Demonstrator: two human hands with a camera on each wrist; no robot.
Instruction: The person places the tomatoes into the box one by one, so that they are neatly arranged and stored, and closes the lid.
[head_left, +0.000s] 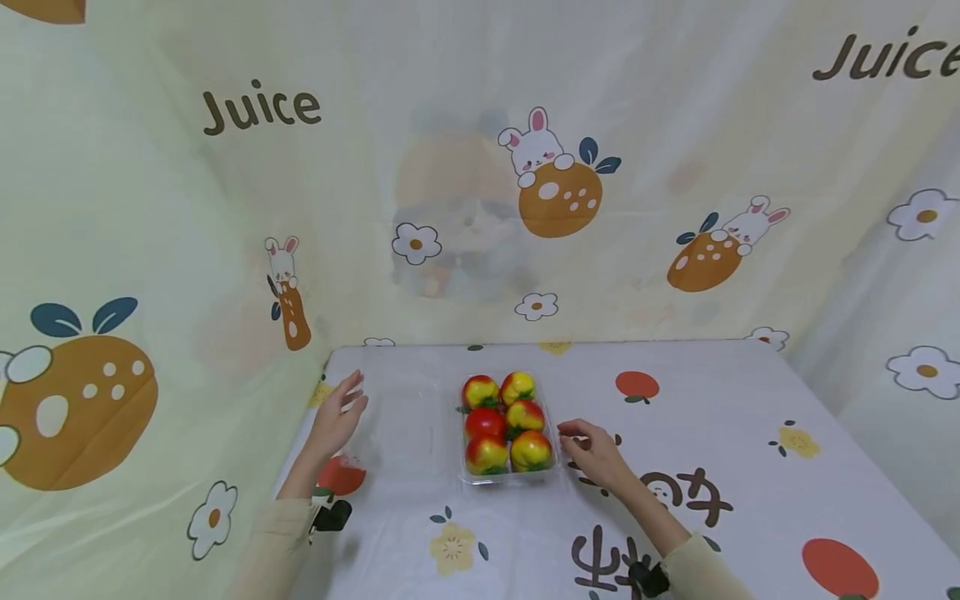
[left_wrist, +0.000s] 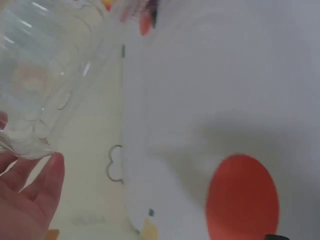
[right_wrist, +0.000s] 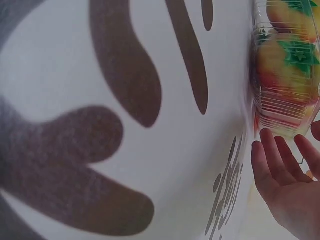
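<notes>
A clear plastic box (head_left: 501, 479) stands on the table, holding several red-and-yellow fruits (head_left: 530, 451) with green leafy tops. To its left is a see-through plastic lid (left_wrist: 45, 75), faint in the head view; whether it joins the box cannot be told. My left hand (head_left: 339, 419) is at the lid's left edge, thumb on one side and fingers on the other, pinching it. Beside the box's right wall is my right hand (head_left: 592, 452), fingers loosely bent and holding nothing. Its fingertips (right_wrist: 267, 134) are very near the box; contact is unclear.
A white cloth with printed fruit, flowers and lettering covers the table (head_left: 675, 400). Patterned curtains (head_left: 360, 192) hang behind it and along both sides. A black wrist device (head_left: 332, 516) sits on the left sleeve, and another (head_left: 648, 578) on the right.
</notes>
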